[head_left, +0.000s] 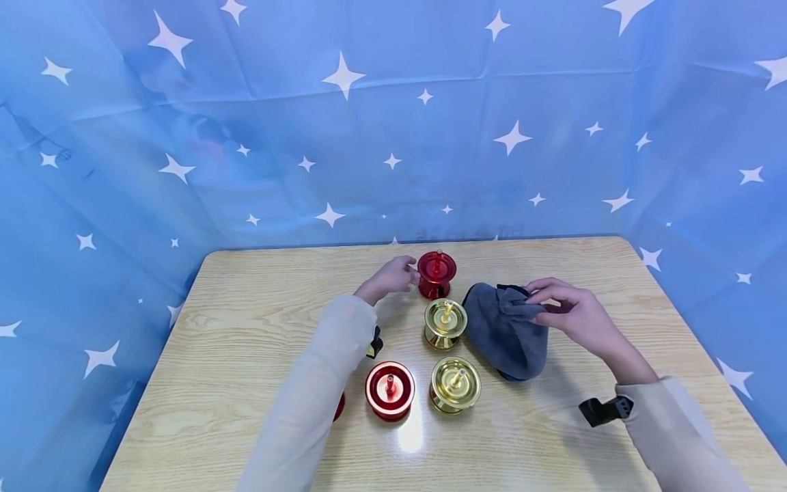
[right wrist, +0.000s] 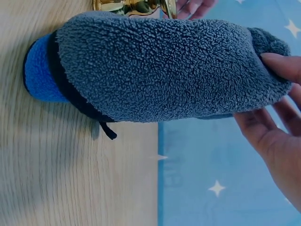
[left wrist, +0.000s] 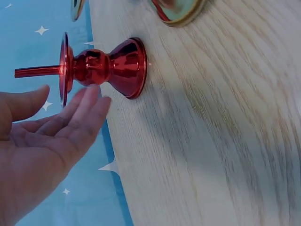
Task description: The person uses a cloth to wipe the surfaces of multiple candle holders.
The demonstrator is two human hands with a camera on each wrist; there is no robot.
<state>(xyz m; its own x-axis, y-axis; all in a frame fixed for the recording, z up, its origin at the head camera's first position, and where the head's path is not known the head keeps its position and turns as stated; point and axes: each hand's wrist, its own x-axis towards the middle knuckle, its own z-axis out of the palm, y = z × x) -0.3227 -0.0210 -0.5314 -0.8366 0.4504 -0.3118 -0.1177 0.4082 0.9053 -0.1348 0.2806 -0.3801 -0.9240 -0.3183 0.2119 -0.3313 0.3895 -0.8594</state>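
Your left hand (left wrist: 42, 136), fingers spread, could tip the red candlestick (left wrist: 101, 66); your right hand (head_left: 578, 314) only pinches the grey cloth (head_left: 507, 331).

Bright overhead light; glare spot on the table (head_left: 410, 430); wrist views slightly blurred, soft shadows.

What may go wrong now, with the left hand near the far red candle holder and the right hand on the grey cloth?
1. The left hand is open beside the far red candle holder, a tall piece on a narrow stem; a bump might tip it.
2. The right hand pinches the grey cloth, which lies close to a gold candle holder; lifting the cloth may drag against it.
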